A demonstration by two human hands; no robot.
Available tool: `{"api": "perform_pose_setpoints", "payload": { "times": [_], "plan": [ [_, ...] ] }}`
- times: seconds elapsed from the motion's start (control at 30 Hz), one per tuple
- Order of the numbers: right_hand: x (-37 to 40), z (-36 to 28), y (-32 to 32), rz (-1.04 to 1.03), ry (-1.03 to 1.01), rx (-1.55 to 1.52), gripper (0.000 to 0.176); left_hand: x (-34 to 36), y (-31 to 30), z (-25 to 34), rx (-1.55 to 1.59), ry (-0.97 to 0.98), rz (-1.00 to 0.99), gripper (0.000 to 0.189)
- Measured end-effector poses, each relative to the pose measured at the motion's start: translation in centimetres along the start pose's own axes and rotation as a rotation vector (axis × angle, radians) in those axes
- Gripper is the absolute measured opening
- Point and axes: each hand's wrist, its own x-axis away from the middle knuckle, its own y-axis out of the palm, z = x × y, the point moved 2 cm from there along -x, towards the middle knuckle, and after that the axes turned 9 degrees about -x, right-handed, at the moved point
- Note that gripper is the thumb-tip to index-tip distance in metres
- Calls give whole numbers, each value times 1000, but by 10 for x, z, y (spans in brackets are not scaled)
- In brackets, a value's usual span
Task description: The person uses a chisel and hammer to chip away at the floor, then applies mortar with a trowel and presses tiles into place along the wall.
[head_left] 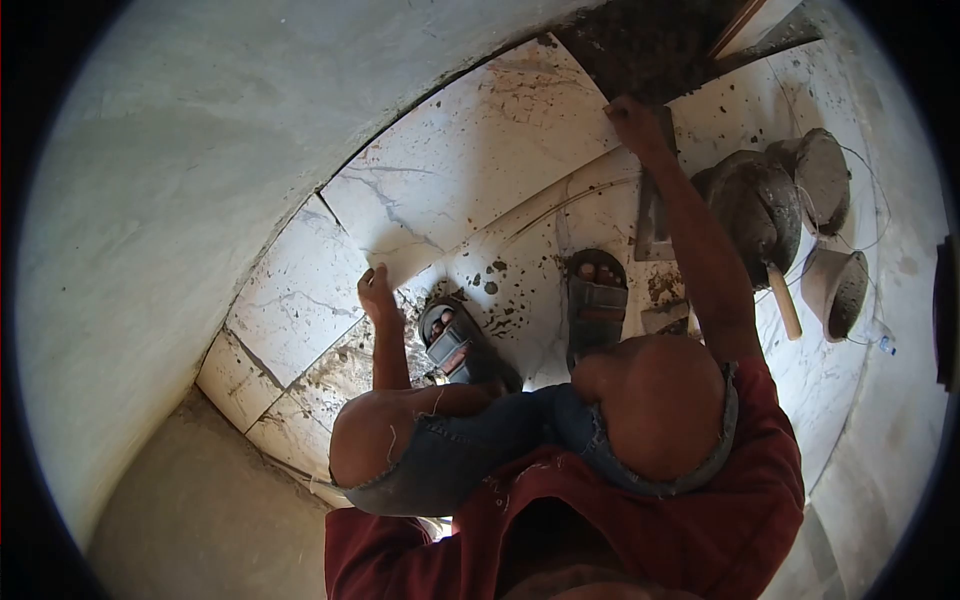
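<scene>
A large marbled tile (480, 150), spattered with mortar, lies along the left wall. My left hand (378, 295) has its fingers closed on the tile's near left corner. At the far right corner of the same tile, my right hand (634, 128) is closed on the edge, its fingertips partly hidden. Between my hands the tile's near edge shows as a pale strip over the tiles by my feet. A flat metal frame or tool (655, 215) lies beneath my right forearm.
My sandalled feet stand on dirty tiles (530, 290). To the right are a dark basin (750, 205), a wooden-handled tool (785, 302) and two mortar-coated buckets (826, 185) with wire handles. Dark bare ground (640, 50) lies beyond the tile. Plastered walls (190, 130) curve around.
</scene>
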Motion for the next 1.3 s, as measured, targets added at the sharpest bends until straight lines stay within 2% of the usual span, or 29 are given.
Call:
{"api": "perform_pose_setpoints", "payload": {
  "times": [0.03,0.07,0.13,0.17,0.2,0.3,0.37,0.43,0.5,0.57,0.63,0.7,0.77,0.83,0.9,0.97,1.0,1.03,1.1,1.13,1.17,1.23,1.27,1.3],
  "plan": [
    [2,11,6,11,-60,21,23,-17,-9,-15,60,-43,-36,42],
    [4,11,7,25,-120,43,22,-10,-7,-7,109,26,10,20],
    [10,16,6,35,-111,54,22,-13,-23,-10,63,-6,-62,19],
    [17,15,6,42,-110,70,23,-7,-26,-4,25,-41,-130,34],
    [25,13,5,44,-105,70,23,1,-24,2,95,-33,-132,32],
    [37,12,3,110,-178,124,20,2,-28,-11,49,-14,-162,32],
    [46,31,9,122,-472,454,16,1,-31,-30,15,-34,-198,31],
    [45,62,14,89,-591,613,13,1,-36,-41,-137,294,-279,33],
    [76,21,-2,-52,-469,695,14,-11,-37,-47,-52,11,-317,37],
    [131,-29,-21,95,-373,253,16,13,-31,-10,-133,-88,-279,41],
    [190,-42,-31,-2,-384,64,21,13,-39,-7,-185,-6,-249,41],
    [249,-36,-43,-136,-115,-315,18,-8,-52,-14,-254,128,-210,39],
    [303,30,-27,-90,-49,-233,13,1,-51,28,-398,147,-300,38],
    [348,68,-32,210,-8,-118,20,7,-47,65,-365,201,-503,37],
    [369,96,-53,291,304,-163,19,8,-35,108,-576,274,-668,40],
    [375,112,-71,426,113,74,26,-7,-19,130,-874,585,-795,41],
    [381,123,-74,377,237,32,39,3,-6,149,-977,668,-862,40],
    [387,131,-71,381,237,29,39,15,8,170,-1080,751,-924,39],
    [391,144,-63,194,409,197,53,30,40,190,-1134,859,-1030,33],
    [391,139,-59,38,594,267,67,37,59,192,-1103,1009,-1073,33],
    [390,137,-57,48,580,250,65,55,79,197,-1087,1029,-1117,33],
    [386,147,-56,96,575,149,60,95,117,200,-994,1208,-1221,32],
    [388,159,-53,99,570,148,60,105,136,191,-975,1360,-1245,32],
    [393,175,-49,130,499,122,57,126,153,189,-1015,1377,-1249,34]
  ]
}}
